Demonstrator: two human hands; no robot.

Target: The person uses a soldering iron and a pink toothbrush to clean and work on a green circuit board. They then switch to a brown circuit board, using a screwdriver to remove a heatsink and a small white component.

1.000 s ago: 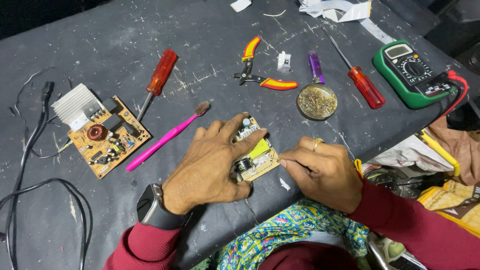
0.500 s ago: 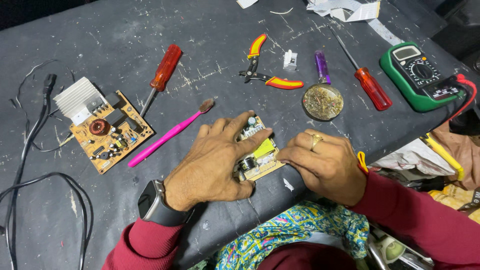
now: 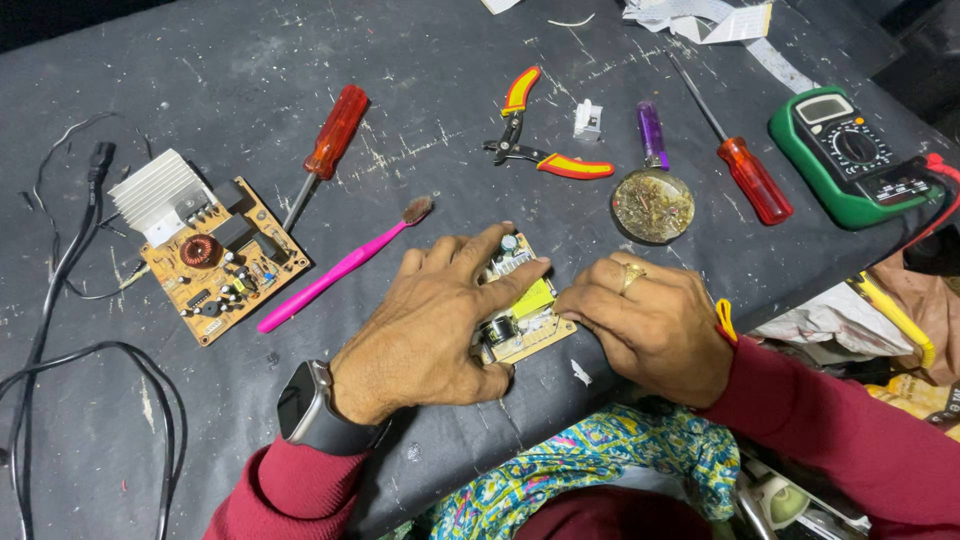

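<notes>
Both hands close on 1 small circuit board (image 3: 522, 318) at the near edge of the table (image 3: 420, 60). The left hand's (image 3: 428, 325) grip wraps the board's left side, thumb under its near edge and fingers laid over the top. The right hand (image 3: 655, 325) presses its fingertips against the board's right edge, a ring on 1 finger; its grip is narrow, pinching that edge. A dark watch (image 3: 312, 408) sits on the left wrist.

Left of the hands lies a pink toothbrush (image 3: 340, 268), slanting up to the right, and beyond it a larger circuit board (image 3: 215, 262) with a finned heat sink. Black cables (image 3: 60, 300) trail down the far left.

Farther back, a red-handled screwdriver (image 3: 330, 140) lies above the toothbrush, red-and-yellow cutters (image 3: 535, 140) near the middle, and a round tin of small parts (image 3: 653, 207) with a purple lighter (image 3: 651, 133) just behind it. A second red screwdriver (image 3: 745, 170) and a green multimeter (image 3: 850, 155) lie at the far right.
</notes>
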